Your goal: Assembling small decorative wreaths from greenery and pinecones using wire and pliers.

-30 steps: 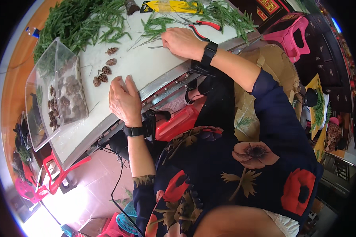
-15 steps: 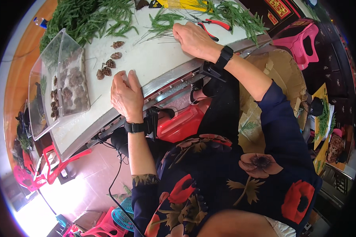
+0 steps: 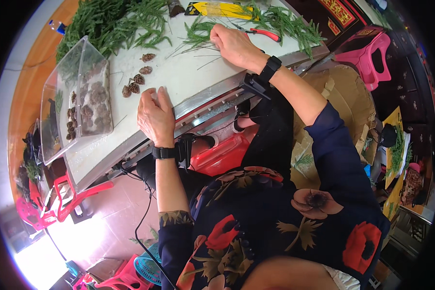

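Note:
My left hand [image 3: 155, 118] is by the table's near edge, its fingers curled and its thumb bent close to them. Whatever it holds is hidden beneath the fingers. Just beyond it lie several brown pinecones [image 3: 139, 79] in a loose row. My right hand [image 3: 236, 47] is closed over the tabletop, thumb and fingers together, and I cannot make out what is in them. Thin dark wires [image 3: 198, 47] lie beside its fingertips, next to a green sprig [image 3: 200, 34]. Red-handled pliers [image 3: 266, 34] rest just past this hand, partly covered by it.
A clear plastic box [image 3: 77, 104] with more pinecones stands at the table's left. Green artificial branches [image 3: 94, 29] are heaped at the far left, more sprigs [image 3: 295, 29] at the far right. A yellow package [image 3: 222, 9] lies at the back. A red stool [image 3: 222, 154] stands below the table edge.
The view has shifted slightly. My right hand stays closed near the wires and now covers more of the pliers. My left hand keeps almost the same pose.

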The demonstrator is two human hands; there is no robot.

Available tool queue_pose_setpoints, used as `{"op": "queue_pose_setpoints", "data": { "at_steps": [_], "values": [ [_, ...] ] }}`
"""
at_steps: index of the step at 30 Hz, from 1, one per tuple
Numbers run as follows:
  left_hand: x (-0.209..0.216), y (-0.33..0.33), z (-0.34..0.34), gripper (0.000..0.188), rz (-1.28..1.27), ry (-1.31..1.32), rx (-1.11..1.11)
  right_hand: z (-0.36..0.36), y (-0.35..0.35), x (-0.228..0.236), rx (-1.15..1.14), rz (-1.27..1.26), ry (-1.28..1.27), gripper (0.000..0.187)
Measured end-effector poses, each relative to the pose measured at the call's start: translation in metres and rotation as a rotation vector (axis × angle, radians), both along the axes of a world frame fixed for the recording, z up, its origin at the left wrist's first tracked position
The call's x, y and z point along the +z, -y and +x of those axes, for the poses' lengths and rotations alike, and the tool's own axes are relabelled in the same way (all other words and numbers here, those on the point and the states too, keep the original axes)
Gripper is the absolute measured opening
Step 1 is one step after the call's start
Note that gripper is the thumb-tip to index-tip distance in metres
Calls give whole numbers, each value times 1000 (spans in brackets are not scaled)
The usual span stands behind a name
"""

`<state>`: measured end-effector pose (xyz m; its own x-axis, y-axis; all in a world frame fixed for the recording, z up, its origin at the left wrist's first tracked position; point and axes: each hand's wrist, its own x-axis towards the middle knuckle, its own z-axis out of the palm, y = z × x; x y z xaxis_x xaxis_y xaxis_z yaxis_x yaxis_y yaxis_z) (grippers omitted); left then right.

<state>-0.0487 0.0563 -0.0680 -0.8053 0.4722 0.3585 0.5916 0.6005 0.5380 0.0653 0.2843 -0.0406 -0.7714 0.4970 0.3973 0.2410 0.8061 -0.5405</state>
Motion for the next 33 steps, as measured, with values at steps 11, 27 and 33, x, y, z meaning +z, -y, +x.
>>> {"op": "queue_pose_setpoints", "data": {
  "at_steps": [11,27,33],
  "values": [
    [4,3,-2,29,-1,12,-6,15,20,-27,0,-223,-309,16],
    [27,-33,-69,29,-455,-651,107,20,35,-36,-33,-322,-486,15],
    [52,-9,-37,26,294,134,-179,28,39,-27,-58,-324,-462,16]
  ]
}}
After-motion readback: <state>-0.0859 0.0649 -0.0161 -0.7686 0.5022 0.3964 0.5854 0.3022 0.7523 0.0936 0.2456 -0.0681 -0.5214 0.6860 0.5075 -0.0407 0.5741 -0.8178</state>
